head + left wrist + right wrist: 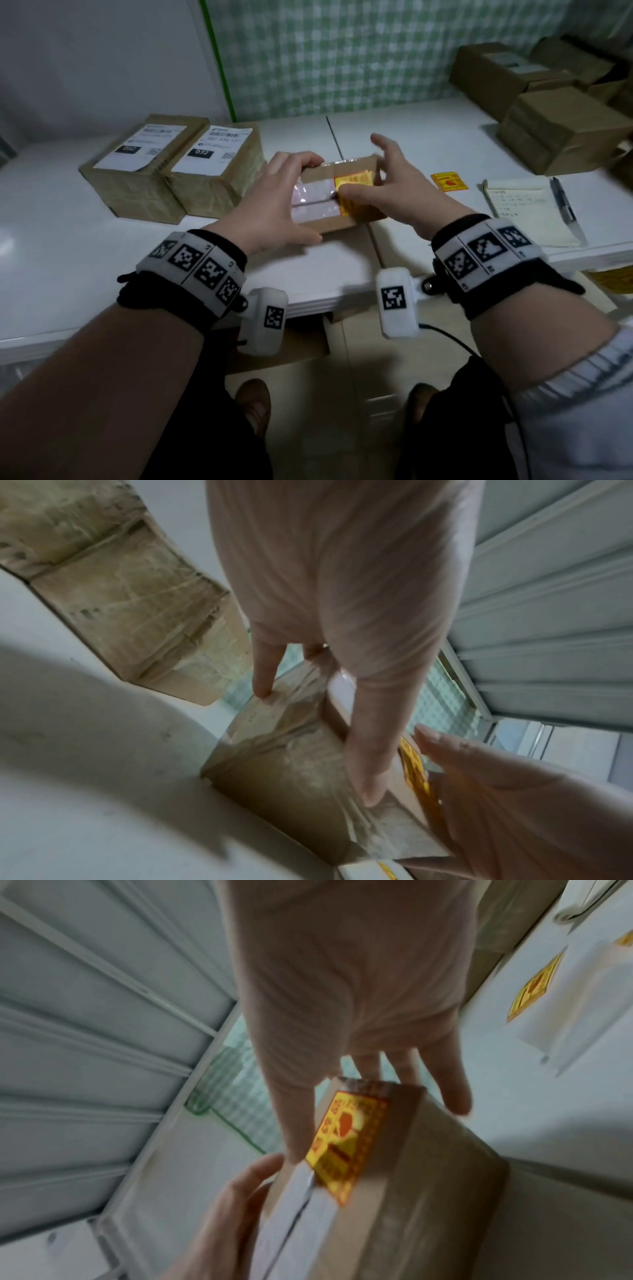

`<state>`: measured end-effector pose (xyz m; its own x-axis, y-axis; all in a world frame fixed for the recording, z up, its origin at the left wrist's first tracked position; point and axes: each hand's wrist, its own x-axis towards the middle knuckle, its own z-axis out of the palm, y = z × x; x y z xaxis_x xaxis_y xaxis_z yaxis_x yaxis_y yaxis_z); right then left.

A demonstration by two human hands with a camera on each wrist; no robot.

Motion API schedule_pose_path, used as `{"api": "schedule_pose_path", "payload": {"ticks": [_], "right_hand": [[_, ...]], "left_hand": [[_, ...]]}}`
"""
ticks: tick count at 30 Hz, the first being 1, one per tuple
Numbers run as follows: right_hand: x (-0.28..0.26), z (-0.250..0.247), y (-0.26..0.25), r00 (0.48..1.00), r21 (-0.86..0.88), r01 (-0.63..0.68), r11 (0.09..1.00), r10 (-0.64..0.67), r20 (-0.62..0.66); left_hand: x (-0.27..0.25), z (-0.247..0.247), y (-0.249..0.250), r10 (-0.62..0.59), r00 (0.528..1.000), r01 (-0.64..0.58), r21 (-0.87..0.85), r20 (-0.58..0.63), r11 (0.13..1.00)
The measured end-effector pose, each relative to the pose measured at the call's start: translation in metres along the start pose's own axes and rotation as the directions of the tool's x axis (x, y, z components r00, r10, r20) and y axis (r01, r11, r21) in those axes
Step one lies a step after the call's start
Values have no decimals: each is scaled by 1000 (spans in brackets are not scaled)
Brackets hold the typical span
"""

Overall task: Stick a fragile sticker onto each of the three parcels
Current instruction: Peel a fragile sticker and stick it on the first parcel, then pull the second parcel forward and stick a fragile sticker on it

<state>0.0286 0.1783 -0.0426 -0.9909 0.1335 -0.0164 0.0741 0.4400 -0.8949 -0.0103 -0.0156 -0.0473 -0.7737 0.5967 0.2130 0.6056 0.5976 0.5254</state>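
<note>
On the white table [85,240], the left hand [274,202] grips the brown cardboard parcel [342,224]; the right hand's [394,185] thumb presses its yellow fragile sticker [352,180], fingers spread, print blurred.

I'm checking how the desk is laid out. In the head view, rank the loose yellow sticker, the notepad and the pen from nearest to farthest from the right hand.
1. Loose yellow sticker: on the table just right of the right hand.
2. Notepad: farther right, past the sticker.
3. Pen: lying along the notepad's right edge, farthest out.
</note>
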Motion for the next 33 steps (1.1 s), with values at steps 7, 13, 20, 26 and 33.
{"api": "schedule_pose_path", "payload": {"ticks": [7,13,20,26,33], "right_hand": [[13,-6,8,938,171,-243,955,186,293],[32,-3,6,993,338,-116,934,119,12],[66,-11,11,975,327,-81,942,144,-171],[93,-13,24,893,171,-152,974,209,-398],[95,-12,33,849,7,-233,972,207,-486]], "left_hand": [[-1,-10,3,-31,999,30,59,15,998],[17,-22,-2,-89,963,105,52,-253,993],[35,-51,-31,-454,802,557,212,-388,803],[37,-53,-59,-654,705,709,247,-273,661],[37,-56,-51,-703,675,737,242,-225,631]]}}
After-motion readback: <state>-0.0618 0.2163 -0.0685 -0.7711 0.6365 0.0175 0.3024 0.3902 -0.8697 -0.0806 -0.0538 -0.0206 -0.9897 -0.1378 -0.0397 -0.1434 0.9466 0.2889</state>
